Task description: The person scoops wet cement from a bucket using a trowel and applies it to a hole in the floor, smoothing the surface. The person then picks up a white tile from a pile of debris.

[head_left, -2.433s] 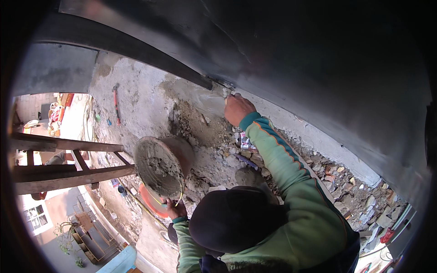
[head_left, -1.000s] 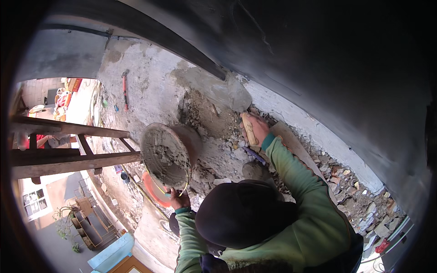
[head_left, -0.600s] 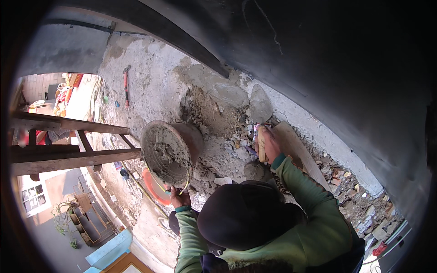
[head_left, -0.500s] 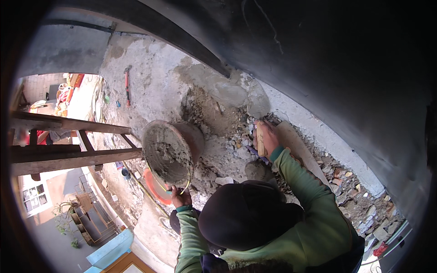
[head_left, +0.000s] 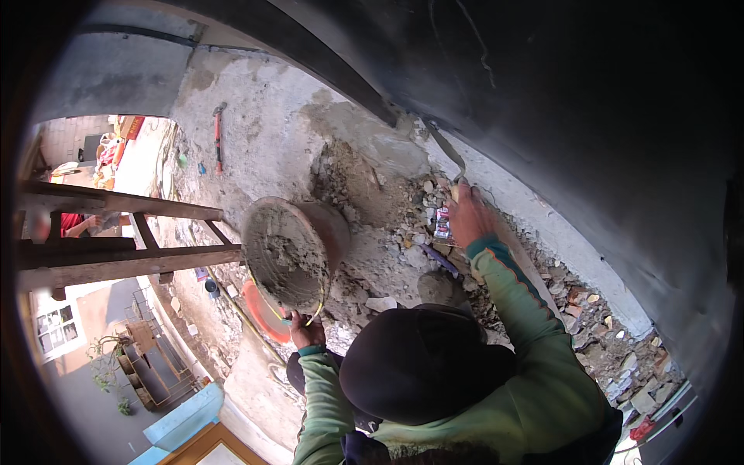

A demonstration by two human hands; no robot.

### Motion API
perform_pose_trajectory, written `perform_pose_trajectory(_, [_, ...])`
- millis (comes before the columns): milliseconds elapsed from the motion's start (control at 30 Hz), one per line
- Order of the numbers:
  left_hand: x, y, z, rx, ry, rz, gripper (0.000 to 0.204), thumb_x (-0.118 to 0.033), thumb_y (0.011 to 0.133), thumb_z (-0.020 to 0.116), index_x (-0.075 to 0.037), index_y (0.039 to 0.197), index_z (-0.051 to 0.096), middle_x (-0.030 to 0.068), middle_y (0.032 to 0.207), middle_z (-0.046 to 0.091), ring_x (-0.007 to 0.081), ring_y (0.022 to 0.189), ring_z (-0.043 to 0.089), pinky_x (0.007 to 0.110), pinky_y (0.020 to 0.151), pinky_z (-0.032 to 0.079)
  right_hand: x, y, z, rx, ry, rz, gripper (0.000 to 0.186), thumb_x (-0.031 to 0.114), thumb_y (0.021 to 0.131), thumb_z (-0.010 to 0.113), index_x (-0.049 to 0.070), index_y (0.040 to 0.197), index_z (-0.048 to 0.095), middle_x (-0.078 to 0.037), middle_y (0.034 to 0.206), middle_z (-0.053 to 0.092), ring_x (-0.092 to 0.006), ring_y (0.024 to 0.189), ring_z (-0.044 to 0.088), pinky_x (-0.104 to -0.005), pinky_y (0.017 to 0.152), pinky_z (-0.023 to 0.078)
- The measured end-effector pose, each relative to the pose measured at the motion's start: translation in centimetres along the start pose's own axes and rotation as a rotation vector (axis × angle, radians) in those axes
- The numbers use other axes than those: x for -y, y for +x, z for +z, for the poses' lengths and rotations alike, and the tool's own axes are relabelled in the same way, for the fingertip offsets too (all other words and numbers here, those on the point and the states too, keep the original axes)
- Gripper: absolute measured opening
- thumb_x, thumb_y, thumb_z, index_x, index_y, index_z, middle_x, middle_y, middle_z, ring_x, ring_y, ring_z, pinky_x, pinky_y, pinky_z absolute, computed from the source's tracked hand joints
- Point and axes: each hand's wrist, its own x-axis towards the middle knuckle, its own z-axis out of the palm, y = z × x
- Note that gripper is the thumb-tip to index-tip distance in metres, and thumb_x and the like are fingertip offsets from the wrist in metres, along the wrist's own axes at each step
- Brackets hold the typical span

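Note:
My left hand is closed on the yellow-green handle of a tilted bucket. Wet grey mortar lies inside it. My right hand grips a trowel by its pale wooden handle. The trowel's blade points away from me, seen nearly edge-on at the pale ledge along the dark wall. Beside my right hand, a small printed packet rests on the rubble. Nearer to me lies a purple object whose kind I cannot make out.
A wooden ladder reaches in from the left. A red-handled hammer lies on the ground beyond the bucket. An orange basin sits by my left hand. Broken rubble runs along the ledge. Another person shows behind the ladder.
My right hand has moved slightly away from me and to the right, turning the trowel's blade from flat to edge-on. The printed packet now shows. My left hand keeps its grip.

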Motion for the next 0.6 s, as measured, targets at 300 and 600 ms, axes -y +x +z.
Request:
perform_pose_trajectory(300, [0.2, 1.0, -1.2, -0.022, 0.009, 0.01, 0.003, -0.015, 0.096, 0.062, -0.017, 0.098, 0.062, -0.0005, 0.072, 0.063, 0.0134, 0.062, 0.06, 0.035, 0.065, 0.057, -0.4, 0.0, 0.6, 0.033, 0.124, -0.174, 0.055, 0.029, 0.092, 0.058, 0.002, 0.138, 0.044, -0.027, 0.125, 0.059, -0.0456, 0.103, 0.062, -0.0521, 0.088, 0.05])
perform_pose_trajectory(600, [-0.1, 1.5, -2.1, 0.047, 0.029, -0.022, 0.005, -0.017, 0.095, 0.063, -0.013, 0.096, 0.063, 0.0, 0.076, 0.063, 0.0142, 0.068, 0.06, 0.039, 0.073, 0.055, -0.6, -0.2, 1.3, 0.046, 0.023, -0.334, 0.053, 0.027, 0.093, 0.058, 0.001, 0.137, 0.046, -0.027, 0.119, 0.062, -0.0462, 0.102, 0.062, -0.0509, 0.087, 0.05])
